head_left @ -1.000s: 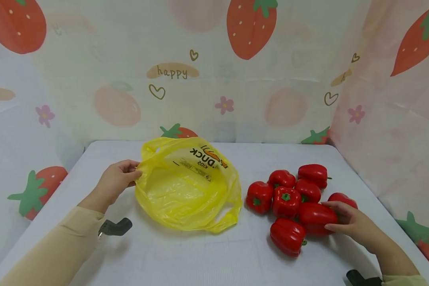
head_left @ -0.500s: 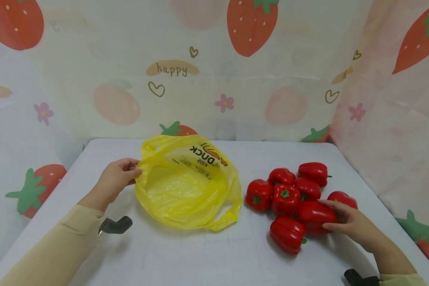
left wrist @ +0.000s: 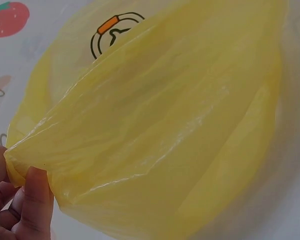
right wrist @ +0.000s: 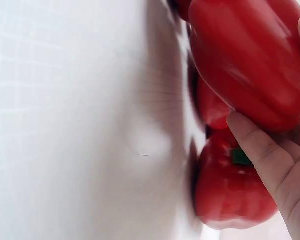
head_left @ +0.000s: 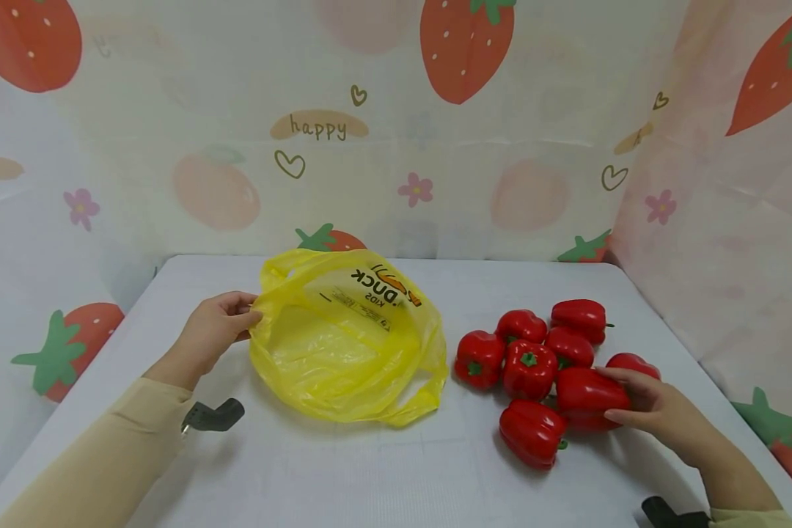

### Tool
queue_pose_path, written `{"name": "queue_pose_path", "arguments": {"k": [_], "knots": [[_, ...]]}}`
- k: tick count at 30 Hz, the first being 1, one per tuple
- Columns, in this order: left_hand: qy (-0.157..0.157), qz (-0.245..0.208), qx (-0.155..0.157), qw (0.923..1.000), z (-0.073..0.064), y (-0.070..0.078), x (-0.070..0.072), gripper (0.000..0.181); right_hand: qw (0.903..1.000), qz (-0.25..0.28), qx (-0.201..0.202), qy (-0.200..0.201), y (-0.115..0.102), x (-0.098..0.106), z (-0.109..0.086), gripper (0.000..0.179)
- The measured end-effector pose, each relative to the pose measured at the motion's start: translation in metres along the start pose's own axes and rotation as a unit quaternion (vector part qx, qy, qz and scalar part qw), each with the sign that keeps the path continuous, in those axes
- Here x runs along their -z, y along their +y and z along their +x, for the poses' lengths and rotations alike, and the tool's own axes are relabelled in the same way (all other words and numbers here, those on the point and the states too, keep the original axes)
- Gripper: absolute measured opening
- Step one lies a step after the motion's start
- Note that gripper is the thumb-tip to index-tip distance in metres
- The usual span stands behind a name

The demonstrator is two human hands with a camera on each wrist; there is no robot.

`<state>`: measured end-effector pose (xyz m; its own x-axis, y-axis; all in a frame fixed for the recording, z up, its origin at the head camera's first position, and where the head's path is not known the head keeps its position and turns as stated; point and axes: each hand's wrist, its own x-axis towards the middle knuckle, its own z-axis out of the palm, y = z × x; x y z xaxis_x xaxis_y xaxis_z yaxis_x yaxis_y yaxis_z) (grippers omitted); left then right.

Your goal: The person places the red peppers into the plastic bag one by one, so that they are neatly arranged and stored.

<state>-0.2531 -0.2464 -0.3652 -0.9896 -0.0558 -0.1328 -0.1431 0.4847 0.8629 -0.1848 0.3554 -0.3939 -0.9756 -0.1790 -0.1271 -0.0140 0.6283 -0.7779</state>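
Note:
My left hand (head_left: 207, 337) pinches the left rim of a yellow plastic bag (head_left: 343, 352), whose mouth gapes towards me on the table. In the left wrist view, thumb and fingers (left wrist: 36, 202) nip a gathered edge of the thin plastic. On the right, my right hand (head_left: 666, 422) grips the end of a red bell pepper (head_left: 587, 400) that lies sideways, with thumb and fingers on opposite sides. The right wrist view has this pepper (right wrist: 250, 55) close up, with another bell pepper (right wrist: 230, 195) with a green stem behind the hand.
Several more red bell peppers (head_left: 529, 370) cluster beside and behind the gripped one. One pepper (head_left: 533, 434) lies nearest the front, another (head_left: 633, 364) just beyond the right hand. All are on a white table (head_left: 343, 477), before a strawberry-print cloth (head_left: 462, 147).
Between half a second ago and now, my right hand has shifted slightly to the right with the gripped bell pepper. The left hand and the yellow bag have stayed put.

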Motion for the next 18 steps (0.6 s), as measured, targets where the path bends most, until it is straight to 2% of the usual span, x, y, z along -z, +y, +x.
{"name": "queue_pose_path", "arguments": {"k": [8,18], "knots": [[-0.003,0.0,0.002,1.0,0.0,0.0,0.001,0.04,0.9989,-0.009,0.043,0.017,-0.005,0.007,-0.003,0.062],[-0.002,0.0,-0.005,1.0,-0.002,0.001,0.001,0.043,0.9982,-0.008,0.053,0.029,-0.008,0.012,-0.005,0.062]]}}
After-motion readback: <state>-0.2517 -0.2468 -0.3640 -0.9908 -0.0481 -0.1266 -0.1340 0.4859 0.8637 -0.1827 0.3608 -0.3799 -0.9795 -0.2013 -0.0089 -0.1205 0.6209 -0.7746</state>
